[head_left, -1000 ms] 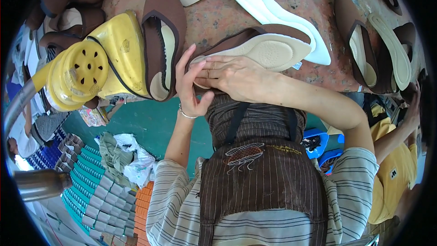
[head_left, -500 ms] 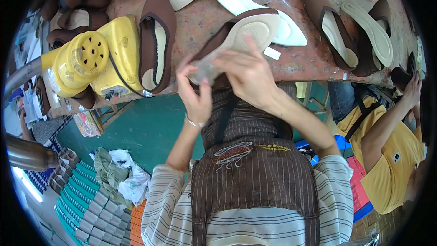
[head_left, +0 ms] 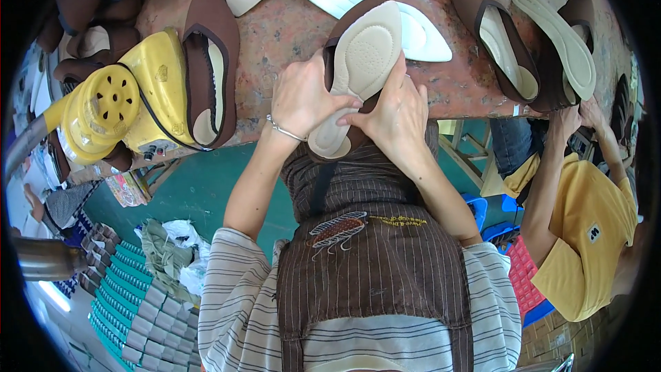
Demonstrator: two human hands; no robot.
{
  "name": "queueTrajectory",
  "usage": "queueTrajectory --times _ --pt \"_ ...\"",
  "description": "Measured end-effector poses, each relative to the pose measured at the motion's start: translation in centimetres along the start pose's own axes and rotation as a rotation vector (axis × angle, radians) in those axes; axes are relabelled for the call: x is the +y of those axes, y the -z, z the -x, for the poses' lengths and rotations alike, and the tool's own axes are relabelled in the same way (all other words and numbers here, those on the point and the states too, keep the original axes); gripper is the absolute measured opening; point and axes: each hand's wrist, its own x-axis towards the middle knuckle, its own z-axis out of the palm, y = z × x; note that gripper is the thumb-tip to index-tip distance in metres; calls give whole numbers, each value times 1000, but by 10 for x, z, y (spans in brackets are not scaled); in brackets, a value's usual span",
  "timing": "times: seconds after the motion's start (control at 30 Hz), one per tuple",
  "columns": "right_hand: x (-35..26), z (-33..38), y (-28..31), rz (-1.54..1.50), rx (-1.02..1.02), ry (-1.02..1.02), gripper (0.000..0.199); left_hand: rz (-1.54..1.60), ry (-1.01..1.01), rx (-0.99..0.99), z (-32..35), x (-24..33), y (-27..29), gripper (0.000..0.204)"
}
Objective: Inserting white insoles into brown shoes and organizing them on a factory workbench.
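Note:
A beige insole (head_left: 365,52), with a dimpled round pad at its forefoot, lies over a dark brown pointed flat shoe (head_left: 351,15) at the table's near edge. My left hand (head_left: 301,100) grips the pair from the left, its thumb pressed on the insole's narrow middle. From the other side my right hand (head_left: 399,114) closes round the pair, thumb tip close to the left one. The shoe's inside is mostly hidden beneath the insole. Just behind it a white insole (head_left: 423,36) lies on the table, partly covered.
Another brown flat (head_left: 231,48) stands at left beside a yellow machine (head_left: 113,100). On the right are a brown flat (head_left: 475,0) and a loose beige insole (head_left: 561,45). A co-worker in a yellow shirt (head_left: 585,227) sits at the right along the worn table (head_left: 275,34).
My right hand has gone from across the insole to its right side. My left hand has moved up along the shoe, and both thumbs now press the insole's middle. The co-worker's hands have dropped lower.

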Motion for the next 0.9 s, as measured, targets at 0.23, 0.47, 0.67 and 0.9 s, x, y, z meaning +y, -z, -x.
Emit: queueTrajectory --times 0.23,0.47,0.67,0.9 --pt "13 -14 -4 -47 53 -81 95 195 -3 -2 -10 -18 -7 53" --pt "20 -12 -19 -55 191 -81 76 276 53 87 -7 -10 -7 46" --pt "2 -23 6 -5 115 -136 65 194 131 148 0 -14 -16 48" --pt "-11 -52 26 -84 421 305 81 691 -100 343 75 1 -45 120"
